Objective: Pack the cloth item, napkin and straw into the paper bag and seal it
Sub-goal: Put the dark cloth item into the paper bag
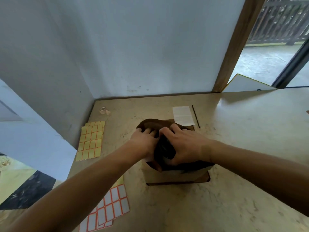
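A brown paper bag point(177, 176) stands on the table in front of me with its mouth open. A dark brown cloth item point(155, 125) bulges out of the bag's top. My left hand point(143, 141) presses on the cloth at the left, fingers curled over it. My right hand point(185, 144) grips a dark bunched part of the cloth at the bag's mouth. A white napkin point(183, 115) lies flat on the table behind the bag. A thin black straw point(195, 116) lies just right of the napkin.
A yellow label sheet point(90, 141) lies to the left of the bag, and white label sheets with orange borders point(112, 206) lie near the front left. A small tape roll point(103, 110) sits at the back left corner. Walls close the back and left sides.
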`<state>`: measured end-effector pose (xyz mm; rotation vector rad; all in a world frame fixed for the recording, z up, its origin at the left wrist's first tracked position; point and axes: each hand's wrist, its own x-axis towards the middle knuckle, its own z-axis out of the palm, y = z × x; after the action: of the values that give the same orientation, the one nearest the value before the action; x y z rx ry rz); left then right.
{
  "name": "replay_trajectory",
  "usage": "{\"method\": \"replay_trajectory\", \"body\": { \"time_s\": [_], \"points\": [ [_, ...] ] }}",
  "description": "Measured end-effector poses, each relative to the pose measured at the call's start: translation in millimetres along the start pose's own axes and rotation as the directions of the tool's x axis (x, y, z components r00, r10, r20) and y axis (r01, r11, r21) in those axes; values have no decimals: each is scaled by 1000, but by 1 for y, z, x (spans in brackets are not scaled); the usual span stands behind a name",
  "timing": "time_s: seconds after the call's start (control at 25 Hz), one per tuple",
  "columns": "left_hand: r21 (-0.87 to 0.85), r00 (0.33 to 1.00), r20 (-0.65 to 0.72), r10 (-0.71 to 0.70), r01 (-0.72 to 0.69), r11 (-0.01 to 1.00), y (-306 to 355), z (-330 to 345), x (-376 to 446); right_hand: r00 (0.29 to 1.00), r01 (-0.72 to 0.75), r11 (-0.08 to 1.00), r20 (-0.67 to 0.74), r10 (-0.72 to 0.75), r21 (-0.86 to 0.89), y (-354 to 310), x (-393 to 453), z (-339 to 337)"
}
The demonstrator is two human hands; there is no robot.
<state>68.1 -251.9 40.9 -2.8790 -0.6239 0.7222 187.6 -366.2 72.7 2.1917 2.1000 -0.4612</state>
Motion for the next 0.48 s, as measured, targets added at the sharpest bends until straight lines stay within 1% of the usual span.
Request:
{"method": "replay_trajectory", "body": {
  "time_s": [0.12, 0.2, 0.32, 0.4, 0.48],
  "points": [
    [-51, 994, -105, 43, -48, 998, -7, 2, -3, 997, -5, 998, 73, 9, -56, 6, 9, 15],
    [-66, 990, -130, 60, -70, 995, -8, 2, -8, 990, -21, 991, 139, 40, -133, 8, 15, 22],
    [-28, 983, -161, 89, -95, 995, -5, 4, -14, 968, -2, 965, 241, 67, -261, 11, 24, 27],
    [-24, 981, -173, 88, -94, 995, -4, 7, -15, 955, 34, 949, 291, 61, -313, 9, 30, 30],
    [-40, 983, -169, 73, -81, 996, -2, 9, -17, 948, 63, 942, 316, 47, -328, 7, 37, 34]
  ]
}}
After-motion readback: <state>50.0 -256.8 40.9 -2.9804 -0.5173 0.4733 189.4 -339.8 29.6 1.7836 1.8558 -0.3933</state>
